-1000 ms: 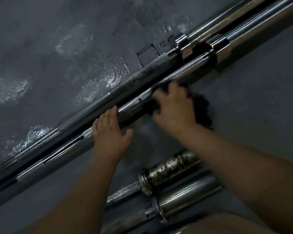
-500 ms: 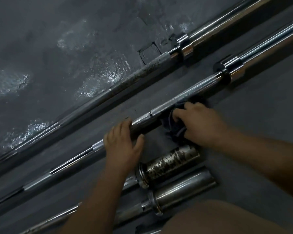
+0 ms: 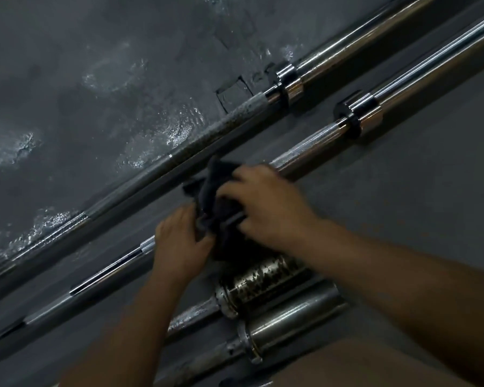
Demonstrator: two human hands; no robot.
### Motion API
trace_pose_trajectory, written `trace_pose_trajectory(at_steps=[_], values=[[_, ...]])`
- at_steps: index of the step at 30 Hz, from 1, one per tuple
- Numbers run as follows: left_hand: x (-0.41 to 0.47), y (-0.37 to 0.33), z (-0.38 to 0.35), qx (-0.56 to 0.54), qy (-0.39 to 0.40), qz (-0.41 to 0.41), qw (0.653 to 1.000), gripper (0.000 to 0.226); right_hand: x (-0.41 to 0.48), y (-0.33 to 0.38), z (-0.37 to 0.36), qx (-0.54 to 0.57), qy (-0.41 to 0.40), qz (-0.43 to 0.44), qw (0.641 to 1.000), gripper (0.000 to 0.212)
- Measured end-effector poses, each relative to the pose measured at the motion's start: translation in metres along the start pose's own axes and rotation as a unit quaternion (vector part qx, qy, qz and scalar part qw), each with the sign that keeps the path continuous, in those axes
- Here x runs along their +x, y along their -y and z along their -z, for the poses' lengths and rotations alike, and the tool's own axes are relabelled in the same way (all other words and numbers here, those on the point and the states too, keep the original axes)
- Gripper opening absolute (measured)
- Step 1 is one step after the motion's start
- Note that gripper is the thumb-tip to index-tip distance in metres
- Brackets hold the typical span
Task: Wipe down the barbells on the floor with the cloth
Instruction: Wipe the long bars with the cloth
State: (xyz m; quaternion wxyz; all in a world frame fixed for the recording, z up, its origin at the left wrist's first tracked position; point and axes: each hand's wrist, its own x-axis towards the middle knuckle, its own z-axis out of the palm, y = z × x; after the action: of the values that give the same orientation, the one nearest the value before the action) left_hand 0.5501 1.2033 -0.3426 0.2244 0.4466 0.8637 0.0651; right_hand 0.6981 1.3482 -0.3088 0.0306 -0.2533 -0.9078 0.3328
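Along the middle barbell (image 3: 305, 152) your left hand (image 3: 179, 241) has slid up beside your right hand (image 3: 266, 205). Both now curl tight round the cloth (image 3: 210, 188), bunched on that bar. You're likely mid-wipe on bar 1. Next, draw the cloth firmly toward the collar (image 3: 358, 113).

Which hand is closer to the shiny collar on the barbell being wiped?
Right. The right hand grips the cloth on that barbell, down the shaft from the collar; the left hand is farther down, past the cloth.
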Motion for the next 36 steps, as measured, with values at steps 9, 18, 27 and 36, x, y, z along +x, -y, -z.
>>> trace_pose_trajectory(at_steps=[9,18,27,36], values=[[-0.045,-0.031,-0.018,-0.031,-0.007,0.058,0.998,0.073,-0.017,-0.026,-0.007,-0.085,-0.125,-0.188,0.97,0.042],[-0.023,-0.006,-0.016,0.035,0.048,0.008,0.998,0.068,-0.031,-0.083,0.026,-0.08,-0.145,-0.117,0.979,0.042],[0.027,0.012,0.005,0.097,-0.019,-0.016,0.995,0.086,0.032,-0.008,-0.023,-0.051,-0.002,0.037,0.998,0.053],[0.032,0.007,0.008,0.075,0.048,0.03,0.996,0.104,0.008,-0.06,-0.01,-0.072,-0.158,-0.259,0.95,0.033]])
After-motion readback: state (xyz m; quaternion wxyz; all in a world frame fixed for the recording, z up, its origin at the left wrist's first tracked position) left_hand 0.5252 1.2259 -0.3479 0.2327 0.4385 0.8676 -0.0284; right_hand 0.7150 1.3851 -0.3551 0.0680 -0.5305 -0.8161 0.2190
